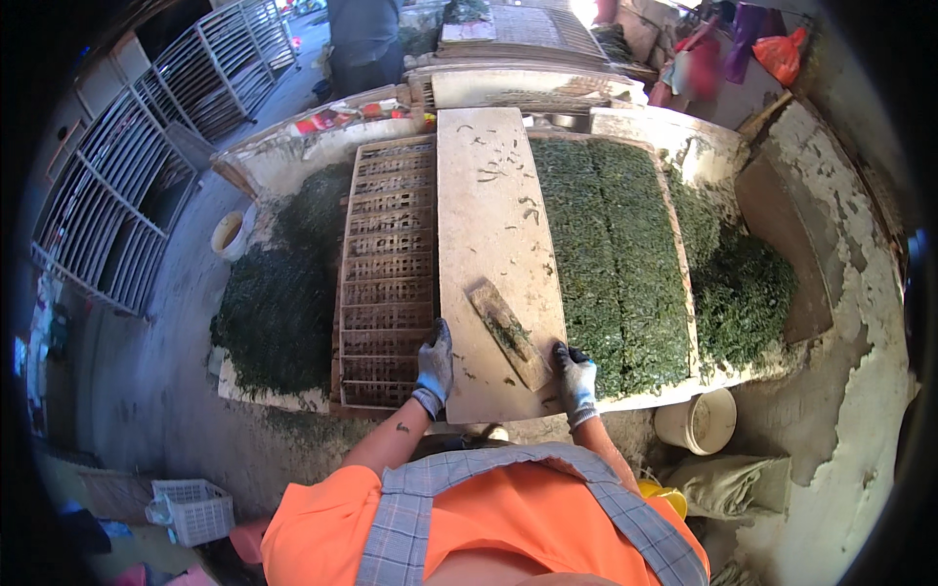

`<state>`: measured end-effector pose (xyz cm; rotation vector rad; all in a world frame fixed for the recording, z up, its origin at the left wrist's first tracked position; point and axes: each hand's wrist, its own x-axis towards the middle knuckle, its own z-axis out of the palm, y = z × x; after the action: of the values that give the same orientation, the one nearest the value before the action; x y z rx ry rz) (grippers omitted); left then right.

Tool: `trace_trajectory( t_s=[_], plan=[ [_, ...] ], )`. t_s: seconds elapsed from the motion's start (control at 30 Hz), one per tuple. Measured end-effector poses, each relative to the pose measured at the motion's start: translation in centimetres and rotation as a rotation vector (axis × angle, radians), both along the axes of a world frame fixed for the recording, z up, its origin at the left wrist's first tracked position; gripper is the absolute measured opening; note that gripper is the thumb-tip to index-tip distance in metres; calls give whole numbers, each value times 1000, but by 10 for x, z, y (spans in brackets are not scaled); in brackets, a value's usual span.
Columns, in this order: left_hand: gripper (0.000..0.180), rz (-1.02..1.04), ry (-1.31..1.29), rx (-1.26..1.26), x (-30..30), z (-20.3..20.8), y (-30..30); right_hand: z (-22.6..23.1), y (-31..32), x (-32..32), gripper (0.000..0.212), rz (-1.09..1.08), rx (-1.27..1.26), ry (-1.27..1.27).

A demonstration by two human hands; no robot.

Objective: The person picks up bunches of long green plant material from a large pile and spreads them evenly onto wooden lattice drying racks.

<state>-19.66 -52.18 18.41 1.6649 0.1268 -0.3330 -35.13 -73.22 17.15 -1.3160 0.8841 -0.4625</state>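
Note:
A long pale board (498, 234) lies lengthwise in front of me, dotted with dark leaf scraps. My left hand (436, 363), in a grey-blue glove, is closed on the board's near left edge. On the opposite edge my right hand (575, 379), also gloved, grips the near right side. The fingertips under the board are hidden. Between the hands, a small wooden block with a raised handle (508, 334) rests slantwise on the board. Left of the board is a slatted wooden rack (387, 278). To its right, shredded green leaves (625, 264) lie in a flat, even layer within a frame.
Loose green heaps (278, 313) (743, 298) flank the work table. A white bucket (696, 422) stands by the near right corner, another bucket (230, 234) at the left. Metal racks (112, 200) line the left side. Another person (363, 44) stands beyond the table.

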Motion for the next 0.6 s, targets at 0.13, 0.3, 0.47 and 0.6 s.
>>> trace_trajectory(
  t_s=[0.13, 0.3, 0.47, 0.6],
  plan=[
    [41, -7, -54, 30, 15, -52, 21, -54, 13, 16, 21, -29, -172, 70],
    [23, 142, 144, -640, 19, -70, 87, -80, 1, 18, 44, 217, -411, 558],
    [27, 328, 113, -647, 26, -48, 187, 31, 26, 50, 51, 261, -852, 958],
    [25, 253, -28, -169, 43, -62, 214, 26, 85, 107, 29, 265, -616, 294]
  ],
)
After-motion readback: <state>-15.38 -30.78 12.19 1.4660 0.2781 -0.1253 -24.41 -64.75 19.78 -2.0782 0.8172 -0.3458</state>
